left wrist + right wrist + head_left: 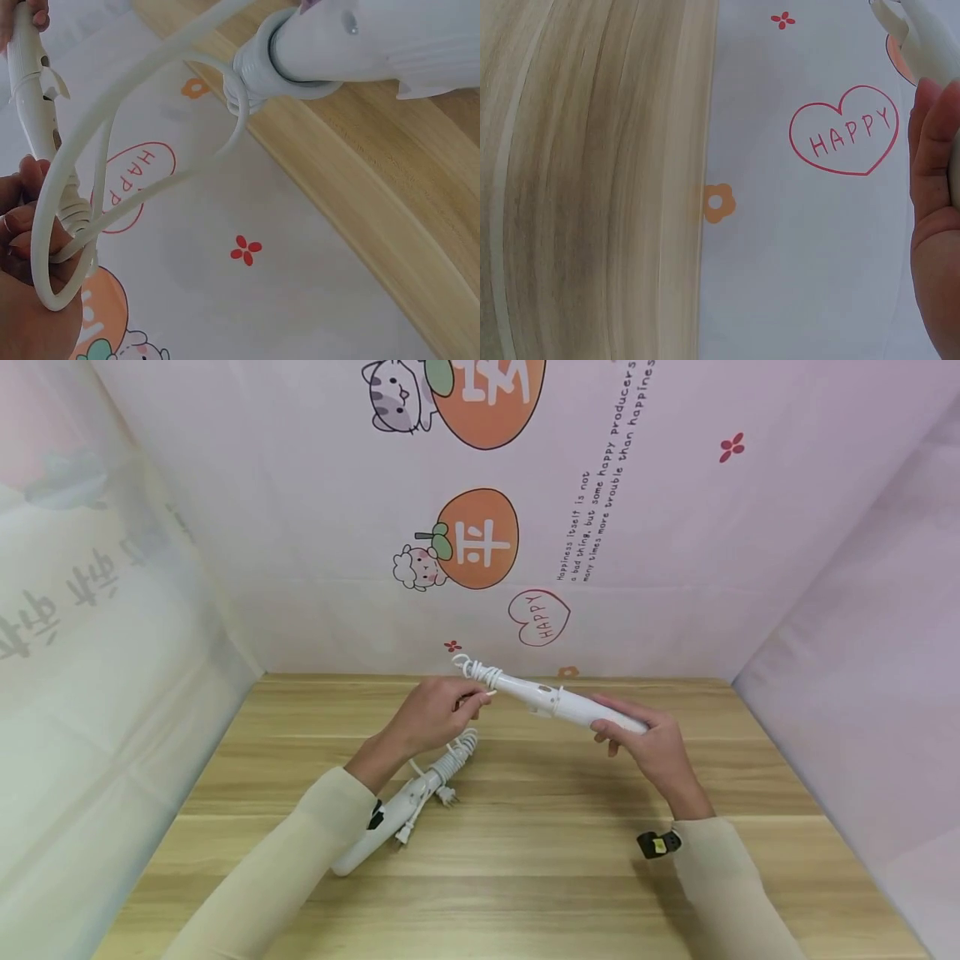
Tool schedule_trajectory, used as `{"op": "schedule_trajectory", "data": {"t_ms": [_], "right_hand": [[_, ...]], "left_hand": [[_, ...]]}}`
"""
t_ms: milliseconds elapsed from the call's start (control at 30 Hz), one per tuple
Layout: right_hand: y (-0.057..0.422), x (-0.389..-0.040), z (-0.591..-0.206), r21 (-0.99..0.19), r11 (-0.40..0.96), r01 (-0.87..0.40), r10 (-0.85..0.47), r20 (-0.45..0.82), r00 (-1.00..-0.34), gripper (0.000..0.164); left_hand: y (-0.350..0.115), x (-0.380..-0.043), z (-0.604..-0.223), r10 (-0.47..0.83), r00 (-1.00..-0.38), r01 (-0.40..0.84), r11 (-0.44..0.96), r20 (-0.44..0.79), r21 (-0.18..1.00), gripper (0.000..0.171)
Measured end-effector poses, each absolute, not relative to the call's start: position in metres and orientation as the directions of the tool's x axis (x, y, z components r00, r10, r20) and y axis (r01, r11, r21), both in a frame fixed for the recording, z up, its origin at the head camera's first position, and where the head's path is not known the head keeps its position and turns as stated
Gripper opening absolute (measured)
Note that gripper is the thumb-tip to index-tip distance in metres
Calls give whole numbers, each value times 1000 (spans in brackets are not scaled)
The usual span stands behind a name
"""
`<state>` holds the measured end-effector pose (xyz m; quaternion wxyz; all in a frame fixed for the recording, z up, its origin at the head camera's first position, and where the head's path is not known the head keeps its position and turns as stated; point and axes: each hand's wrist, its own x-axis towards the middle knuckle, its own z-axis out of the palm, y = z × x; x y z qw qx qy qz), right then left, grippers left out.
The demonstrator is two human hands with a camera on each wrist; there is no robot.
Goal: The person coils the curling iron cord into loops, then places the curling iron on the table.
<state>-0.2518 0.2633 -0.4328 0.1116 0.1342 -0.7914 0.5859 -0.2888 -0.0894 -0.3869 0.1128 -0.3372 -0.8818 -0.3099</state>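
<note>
My right hand [648,739] grips one end of a white hair iron [525,689], held tilted above the wooden table. White cord [480,672] is coiled round its other, thinner end. Beside those coils, my left hand [442,714] pinches a length of the cord with thumb and fingers. A second white hair iron [375,839] lies on the table below my left forearm, its own cord coiled round the far end. In the left wrist view, a loop of cord [112,101] hangs across in front of the left hand [37,292]. Part of the right hand [937,187] shows in the right wrist view.
Two white plugs, one [447,795] beside the lying iron and one [403,835] nearer me, are on the wooden table [570,877]. Printed cloth walls [645,627] rise behind the table and at both sides. A small black device [658,844] sits on my right wrist.
</note>
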Motion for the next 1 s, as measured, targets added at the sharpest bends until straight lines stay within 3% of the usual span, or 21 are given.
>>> {"op": "schedule_trajectory", "data": {"t_ms": [267,467,567,700,767,867,1000], "right_hand": [[262,-248,-427,-860,386,-333,-82,327,-941,42],[262,-247,-420,-868,357,-344,-2,367,-930,39],[263,-246,-417,-859,373,-351,-13,374,-927,38],[272,-244,-414,-853,392,-344,-89,337,-937,39],[277,-243,-414,-861,379,-340,-134,313,-940,39],[284,-241,-417,-887,324,-328,-197,276,-941,38],[289,-239,-423,-921,231,-312,-271,247,-930,39]], "left_hand": [[-92,-295,-384,555,-731,682,624,397,383,17],[-90,-305,-372,559,-710,702,616,428,359,19],[-88,-310,-362,599,-647,748,618,473,241,15],[-90,-316,-347,676,-485,812,583,555,0,13],[-94,-317,-340,695,-429,832,553,577,-48,11],[-99,-318,-333,715,-416,865,501,563,3,10],[-102,-320,-334,739,-464,875,467,488,126,13]]}}
